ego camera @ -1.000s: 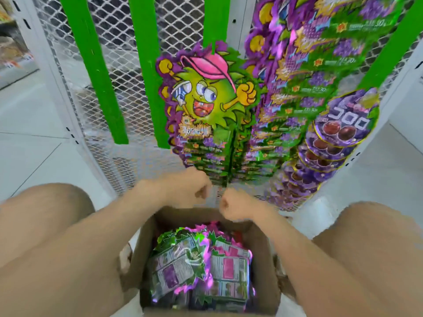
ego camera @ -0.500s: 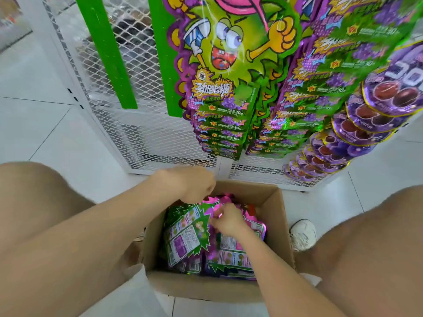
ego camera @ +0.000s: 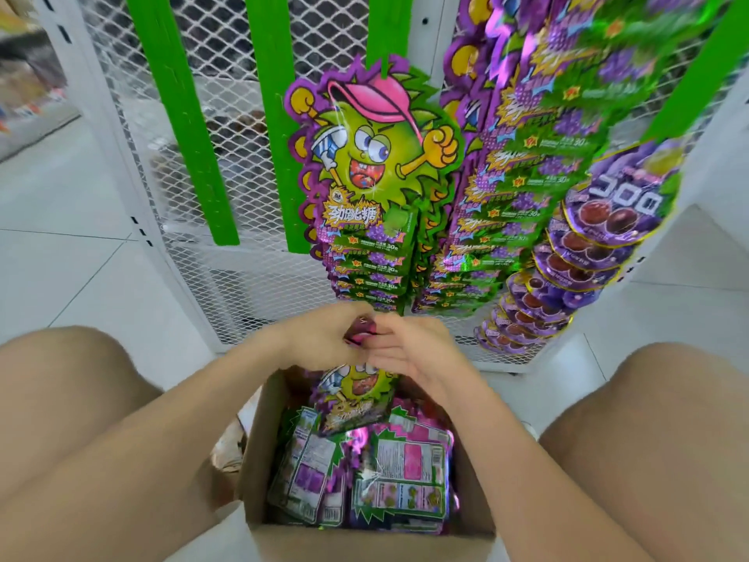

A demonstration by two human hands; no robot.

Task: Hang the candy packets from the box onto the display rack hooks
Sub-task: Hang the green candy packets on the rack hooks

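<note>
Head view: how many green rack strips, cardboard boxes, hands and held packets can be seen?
Green rack strips: 4
Cardboard box: 1
Hands: 2, left hand and right hand
Held packet: 1
Total: 8

Glossy foil candy packets point(ego camera: 399, 476), matt cardboard box point(ego camera: 364, 541), wire-mesh rack point(ego camera: 227, 156)

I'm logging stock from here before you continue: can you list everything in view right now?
Held candy packet: one, green and purple, hanging over the box.
Boxed packets: many, exact count unclear, backs up.
Cardboard box: one, brown, between the knees.
Hung green packets: several stacked rows, rack centre.
Purple grape packets: one row, rack right.
Rack: white mesh, green strips.
Left hand, right hand: together pinching the held packet's top.
</note>
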